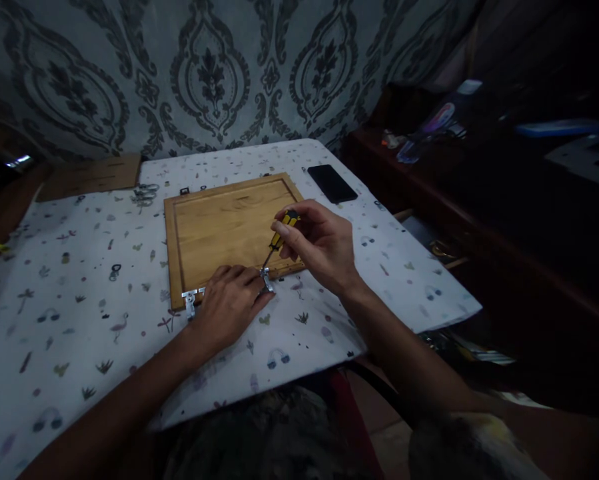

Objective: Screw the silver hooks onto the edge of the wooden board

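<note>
A wooden cabinet door [219, 230] with a framed panel lies flat on the table. Along its near edge sit two metal hinges, one metal hinge [189, 302] at the left corner and another hinge [268, 283] farther right. My left hand [232, 300] rests over that edge, its fingers on the wood and its thumb against the right hinge, steadying it. Between the thumb and fingers of my right hand [324, 243] is a yellow and black screwdriver [282, 232], tilted, with its tip down at the right hinge. The screw itself is too small to make out.
A black phone [332, 183] lies right of the door on the patterned tablecloth [129, 360]. Behind to the left are loose metal hinges [145, 194] and a cardboard piece [92, 177]. A dark cabinet with a bottle [439, 120] and an open drawer [424, 235] stands at right.
</note>
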`<state>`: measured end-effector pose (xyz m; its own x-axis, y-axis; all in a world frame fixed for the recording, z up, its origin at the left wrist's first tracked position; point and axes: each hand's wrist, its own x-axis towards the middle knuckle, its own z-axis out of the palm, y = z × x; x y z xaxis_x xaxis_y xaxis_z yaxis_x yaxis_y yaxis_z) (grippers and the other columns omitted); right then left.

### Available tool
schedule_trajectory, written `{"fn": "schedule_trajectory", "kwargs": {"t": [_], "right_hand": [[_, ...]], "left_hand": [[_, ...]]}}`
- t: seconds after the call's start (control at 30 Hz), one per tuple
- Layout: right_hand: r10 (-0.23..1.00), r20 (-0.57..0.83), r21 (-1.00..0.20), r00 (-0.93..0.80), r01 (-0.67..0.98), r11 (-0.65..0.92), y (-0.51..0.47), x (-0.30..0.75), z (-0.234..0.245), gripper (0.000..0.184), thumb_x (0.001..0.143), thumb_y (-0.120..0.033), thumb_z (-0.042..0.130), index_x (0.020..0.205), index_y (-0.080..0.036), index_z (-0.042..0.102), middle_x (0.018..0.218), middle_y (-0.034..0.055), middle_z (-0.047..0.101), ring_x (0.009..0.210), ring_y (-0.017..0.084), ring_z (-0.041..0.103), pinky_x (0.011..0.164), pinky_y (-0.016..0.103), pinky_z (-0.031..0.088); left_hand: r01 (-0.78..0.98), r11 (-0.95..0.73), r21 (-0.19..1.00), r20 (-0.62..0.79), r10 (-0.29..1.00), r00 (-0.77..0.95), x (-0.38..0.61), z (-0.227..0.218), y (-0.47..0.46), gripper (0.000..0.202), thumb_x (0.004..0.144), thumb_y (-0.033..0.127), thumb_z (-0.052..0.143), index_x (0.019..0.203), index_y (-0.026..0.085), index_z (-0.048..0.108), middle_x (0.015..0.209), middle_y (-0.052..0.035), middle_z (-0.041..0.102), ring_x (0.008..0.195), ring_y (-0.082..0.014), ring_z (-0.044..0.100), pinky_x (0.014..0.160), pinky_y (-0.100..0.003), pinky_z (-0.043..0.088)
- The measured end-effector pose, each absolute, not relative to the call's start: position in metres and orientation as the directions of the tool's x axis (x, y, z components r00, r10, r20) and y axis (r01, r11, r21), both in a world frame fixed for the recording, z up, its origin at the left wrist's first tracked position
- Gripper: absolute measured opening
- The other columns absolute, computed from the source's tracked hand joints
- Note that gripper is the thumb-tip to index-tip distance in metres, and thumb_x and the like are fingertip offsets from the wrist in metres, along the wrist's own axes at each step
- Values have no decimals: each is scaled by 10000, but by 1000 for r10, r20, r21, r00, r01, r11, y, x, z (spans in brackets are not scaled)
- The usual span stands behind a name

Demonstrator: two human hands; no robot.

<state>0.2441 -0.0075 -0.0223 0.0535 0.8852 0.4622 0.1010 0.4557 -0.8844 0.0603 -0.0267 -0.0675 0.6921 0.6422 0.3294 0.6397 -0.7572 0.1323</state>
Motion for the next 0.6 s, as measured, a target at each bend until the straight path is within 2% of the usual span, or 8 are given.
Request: {"fn": "schedule_trajectory", "kwargs": {"t": [0.27,0.6], "right_hand": [[897,442,-892,-16,101,441,-4,245,-20,375,828,-530,779,911,-199,622,769,-37,604,475,54,558,433,206,460],[912,409,-911,-17,58,409,-5,244,-21,409,787,-527,817,894,-205,589,804,-38,599,470,45,545,421,198,473]], "left_hand": [[653,-743,149,282,665,692,61,-66,-27,231,1002,351,593,938,175,727,1013,-61,763,965,-261,687,876,-426,509],[650,-743,159,266,666,697,61,-64,-27,209,996,343,607,945,176,721,1015,-48,762,969,-259,686,886,-424,502]]}}
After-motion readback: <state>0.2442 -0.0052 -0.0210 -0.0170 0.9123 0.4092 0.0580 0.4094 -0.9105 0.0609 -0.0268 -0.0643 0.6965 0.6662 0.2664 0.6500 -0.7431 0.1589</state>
